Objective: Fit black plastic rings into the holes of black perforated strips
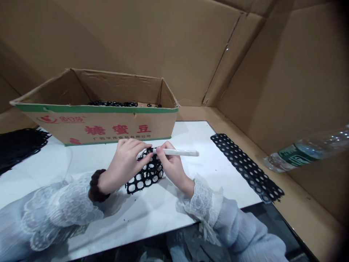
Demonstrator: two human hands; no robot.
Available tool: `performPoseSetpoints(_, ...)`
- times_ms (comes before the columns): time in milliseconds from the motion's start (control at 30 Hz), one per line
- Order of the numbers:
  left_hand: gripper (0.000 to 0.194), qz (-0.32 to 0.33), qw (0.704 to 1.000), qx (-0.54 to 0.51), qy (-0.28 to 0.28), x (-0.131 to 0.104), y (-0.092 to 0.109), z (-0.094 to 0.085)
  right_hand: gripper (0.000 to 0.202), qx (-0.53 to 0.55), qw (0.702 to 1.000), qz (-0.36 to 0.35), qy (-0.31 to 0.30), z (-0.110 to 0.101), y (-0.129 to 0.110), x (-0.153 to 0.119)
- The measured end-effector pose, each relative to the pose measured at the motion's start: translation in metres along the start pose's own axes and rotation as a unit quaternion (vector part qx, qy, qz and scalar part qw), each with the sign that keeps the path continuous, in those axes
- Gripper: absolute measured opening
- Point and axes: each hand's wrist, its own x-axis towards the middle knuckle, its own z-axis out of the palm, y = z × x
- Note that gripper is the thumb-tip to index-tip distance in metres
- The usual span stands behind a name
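Note:
My left hand (129,163) pinches the upper part of a black mesh strip with round holes (144,177). Its lower end hangs down toward the white board. My right hand (173,165) is closed round a white pen-like stick (181,152), which points to the right. The stick's left end meets the mesh at my fingertips, and I cannot make out its tip there. Both hands are close together above the board, in front of a cardboard box.
The open cardboard box (131,123) holds black mesh pieces (113,104). A stack of perforated black strips (245,165) lies along the white board's (196,136) right edge. At far left is a black pile (20,147). A plastic bottle (302,153) lies at right. Cardboard walls (191,47) enclose the board.

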Motion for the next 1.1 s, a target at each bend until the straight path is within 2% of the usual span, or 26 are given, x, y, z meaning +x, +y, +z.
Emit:
performPoseSetpoints(100,0.023,-0.03,1.0,-0.003,0.002,0.002,0.003,-0.003,0.029,0.003,1.0,0.008,0.007,0.0,-0.001,0.0)
performPoseSetpoints(267,0.02,-0.117,0.982,-0.119,-0.084,0.007,0.001,-0.007,0.031,0.01,1.0,0.026,0.01,-0.001,0.001,0.0)
performPoseSetpoints(333,0.02,-0.122,0.979,-0.129,-0.103,0.006,-0.003,-0.01,0.031,0.012,0.999,0.033,0.017,-0.003,0.003,0.0)
performPoseSetpoints(400,0.022,-0.1,0.984,-0.111,-0.095,0.008,-0.008,-0.018,0.031,0.014,0.999,0.033,0.021,-0.004,0.005,0.0)
performPoseSetpoints(433,0.023,-0.089,0.99,-0.088,-0.062,0.01,-0.013,-0.025,0.031,0.017,0.999,0.033,0.02,-0.004,0.005,0.001)
performPoseSetpoints(500,0.026,-0.079,0.995,-0.011,0.058,0.022,-0.027,-0.044,0.029,0.032,0.999,0.033,0.022,-0.004,0.006,0.001)
performPoseSetpoints(533,0.029,-0.087,0.984,0.044,0.147,0.032,-0.037,-0.055,0.029,0.043,0.998,0.034,0.024,-0.004,0.006,0.001)
performPoseSetpoints(567,0.033,-0.092,0.969,0.096,0.207,0.043,-0.047,-0.066,0.028,0.054,0.998,0.035,0.023,-0.003,0.006,0.001)
performPoseSetpoints(633,0.039,-0.101,0.947,0.181,0.245,0.067,-0.066,-0.085,0.028,0.076,0.996,0.038,0.012,-0.002,0.005,0.001)
performPoseSetpoints(733,0.046,-0.099,0.956,0.228,0.158,0.089,-0.076,-0.093,0.028,0.11,0.992,0.056,-0.006,-0.001,0.004,0.001)
performPoseSetpoints(833,0.041,-0.002,0.977,0.182,0.112,0.076,-0.055,-0.073,0.029,0.126,0.99,0.069,-0.002,-0.001,0.003,0.002)
performPoseSetpoints(867,0.038,0.046,0.987,0.138,0.075,0.066,-0.044,-0.062,0.029,0.125,0.99,0.069,0.0,-0.001,0.003,0.002)
performPoseSetpoints(900,0.039,0.089,0.991,0.092,-0.031,0.054,-0.033,-0.051,0.029,0.121,0.99,0.068,0.0,-0.002,0.003,0.002)
performPoseSetpoints(933,0.043,0.113,0.987,0.05,-0.102,0.043,-0.023,-0.041,0.029,0.116,0.991,0.067,-0.003,-0.003,0.003,0.002)
performPoseSetpoints(1000,0.034,0.094,0.979,-0.006,-0.183,0.025,-0.012,-0.027,0.029,0.089,0.994,0.058,-0.012,-0.005,0.003,0.003)
performPoseSetpoints(1100,0.027,0.009,0.971,-0.049,-0.235,0.016,-0.017,-0.028,0.025,-0.018,1.0,0.002,0.005,-0.014,0.006,0.009)
